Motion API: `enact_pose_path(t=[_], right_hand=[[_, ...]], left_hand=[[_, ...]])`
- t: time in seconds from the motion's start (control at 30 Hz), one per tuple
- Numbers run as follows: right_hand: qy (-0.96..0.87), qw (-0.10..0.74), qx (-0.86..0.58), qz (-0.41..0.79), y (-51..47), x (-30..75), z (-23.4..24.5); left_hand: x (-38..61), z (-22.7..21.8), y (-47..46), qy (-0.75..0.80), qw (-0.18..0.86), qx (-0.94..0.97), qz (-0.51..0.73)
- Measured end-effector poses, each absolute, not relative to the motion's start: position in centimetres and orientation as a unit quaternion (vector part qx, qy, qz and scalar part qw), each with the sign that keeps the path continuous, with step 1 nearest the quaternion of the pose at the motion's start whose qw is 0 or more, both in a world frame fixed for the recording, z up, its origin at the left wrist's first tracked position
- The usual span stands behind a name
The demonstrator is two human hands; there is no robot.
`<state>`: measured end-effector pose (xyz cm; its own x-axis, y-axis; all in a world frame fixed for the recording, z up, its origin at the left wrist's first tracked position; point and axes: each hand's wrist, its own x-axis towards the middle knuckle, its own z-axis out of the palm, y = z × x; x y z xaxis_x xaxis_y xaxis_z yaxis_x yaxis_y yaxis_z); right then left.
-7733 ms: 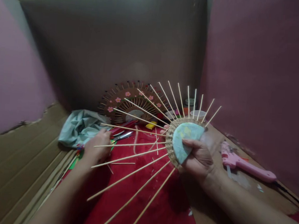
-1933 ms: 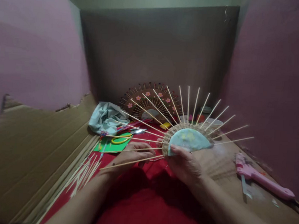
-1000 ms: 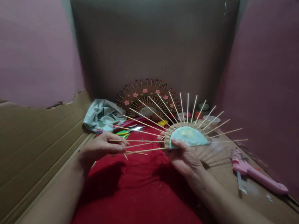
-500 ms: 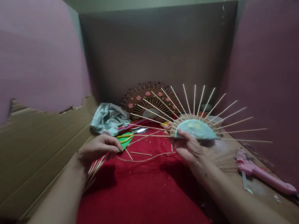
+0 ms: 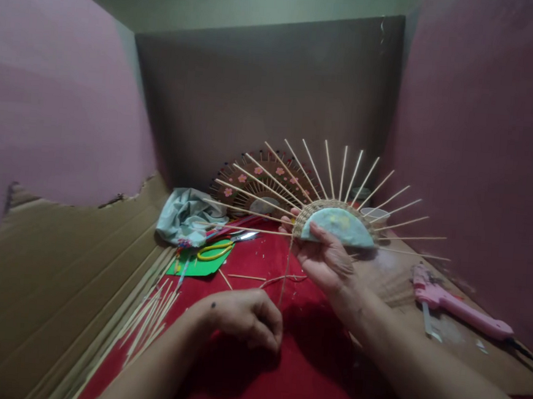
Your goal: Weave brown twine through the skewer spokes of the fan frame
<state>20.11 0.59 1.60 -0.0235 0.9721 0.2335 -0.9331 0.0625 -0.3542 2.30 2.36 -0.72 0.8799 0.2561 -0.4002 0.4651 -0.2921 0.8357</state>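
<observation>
Now pulling the thin cord [image 5: 284, 273] taut below the half-woven fan [image 5: 336, 224], left hand [image 5: 243, 316] dropped closer and pinched shut on it, right hand [image 5: 324, 259] still gripping the fan's base, so weaving continuing.

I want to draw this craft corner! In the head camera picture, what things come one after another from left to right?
Pile of thin wooden sticks → crumpled pale blue cloth → yellow-handled scissors → left hand → right hand holding the half-round woven fan frame with stick spokes → pink glue gun.
</observation>
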Motion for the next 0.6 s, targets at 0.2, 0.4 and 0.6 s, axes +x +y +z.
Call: enact_pose_path(t=[0.2,0.4,0.6], right_hand=[[-0.246,0.696,-0.054,0.672,0.4,20.6,0.8],[-0.290,0.703,-0.111,0.640,0.9,20.3,-1.3],[-0.327,0.662,-0.123,0.663,0.8,19.9,-2.2]], left_hand=[[-1.7,1.0,6.1,0.304,0.434,0.771,0.354],[3.3,-0.6,3.9,0.335,0.662,0.543,0.394],[7.4,-0.8,2.2,0.288,0.754,0.403,0.433]])
